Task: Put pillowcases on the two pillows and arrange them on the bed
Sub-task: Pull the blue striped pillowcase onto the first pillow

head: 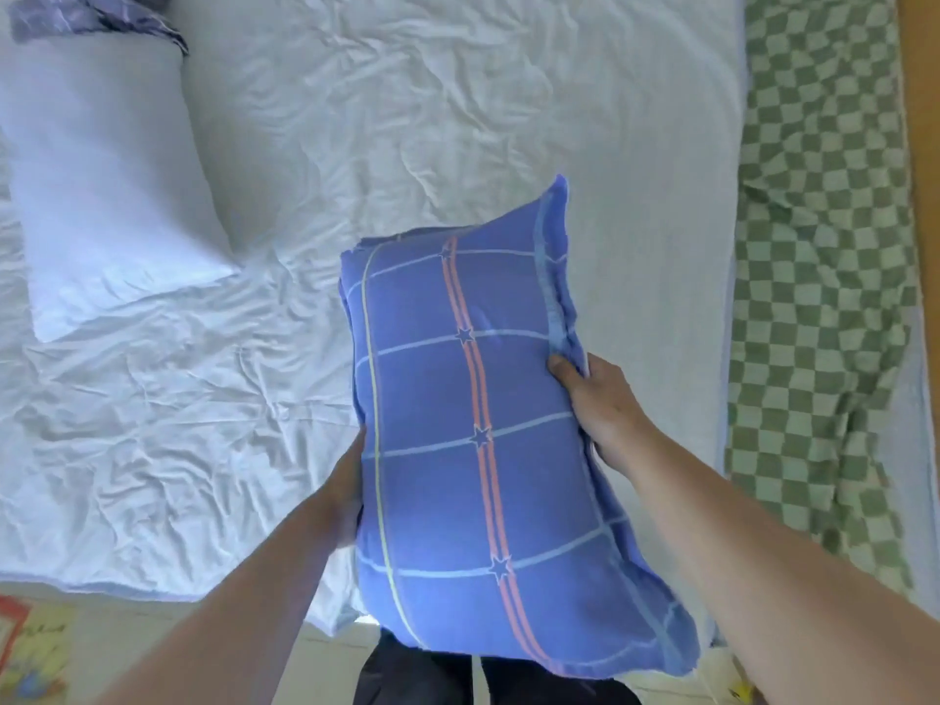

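A pillow in a blue pillowcase with orange stripes and pale grid lines (473, 440) is held up over the near edge of the bed. My right hand (600, 404) grips its right edge, thumb on top of the fabric. My left hand (348, 480) holds the left side, its fingers hidden behind the pillow. A bare white pillow (101, 195) lies on the bed at the far left. A crumpled blue-purple pillowcase (96, 15) lies at that pillow's far end.
The bed has a wrinkled white sheet (381, 119). A green-and-white checked blanket (824, 246) runs along its right side, beside a wooden edge (920, 145). Floor and a colourful mat (30, 648) show at bottom left. My dark trousers (432, 679) are below the pillow.
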